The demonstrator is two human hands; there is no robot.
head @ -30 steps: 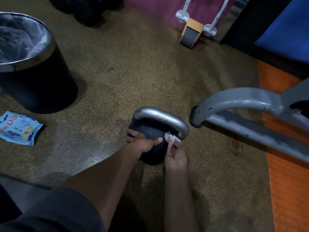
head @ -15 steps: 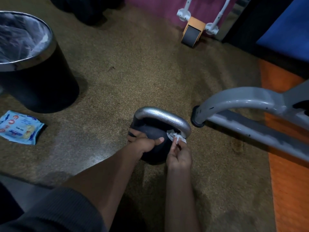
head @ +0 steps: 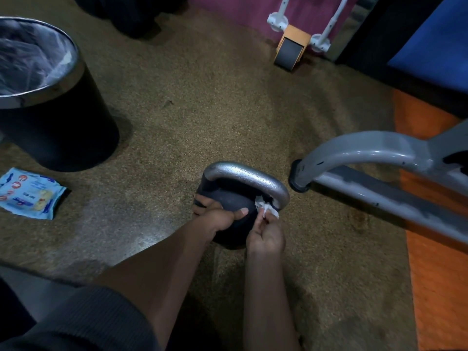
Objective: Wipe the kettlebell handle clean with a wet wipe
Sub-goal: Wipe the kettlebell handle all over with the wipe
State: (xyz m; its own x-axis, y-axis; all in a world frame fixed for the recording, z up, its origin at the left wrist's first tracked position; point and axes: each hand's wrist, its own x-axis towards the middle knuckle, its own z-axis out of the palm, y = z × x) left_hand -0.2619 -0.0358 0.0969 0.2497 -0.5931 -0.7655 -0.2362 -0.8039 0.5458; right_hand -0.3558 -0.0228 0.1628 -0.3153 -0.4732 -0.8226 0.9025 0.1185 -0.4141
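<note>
We have the kettlebell [head: 228, 211] sitting on the speckled floor [head: 202, 117] directly ahead of us, its dark body low and its silver handle [head: 247, 176] arching over the top. The handle's long axis runs from our left, slightly farther away, to our right, slightly nearer, and bends down into the body at each end.

Our left hand [head: 217, 217] wraps over the body of the bell, fingers curled round its left side and thumb laid across the front, bracing it. Our right hand [head: 266, 233] pinches the crumpled white wet wipe [head: 266, 206] between thumb and fingertips and holds it against the right-hand leg of the handle, on its inner face where it meets the body.

So the wipe sits at the near right end of the arch, and the whole bar stretches away up and to the left from it. The right hand is the nearer one to the handle; we judge the wiping stroke has to travel leftward along the curve, toward the end above our left fingers.
</note>
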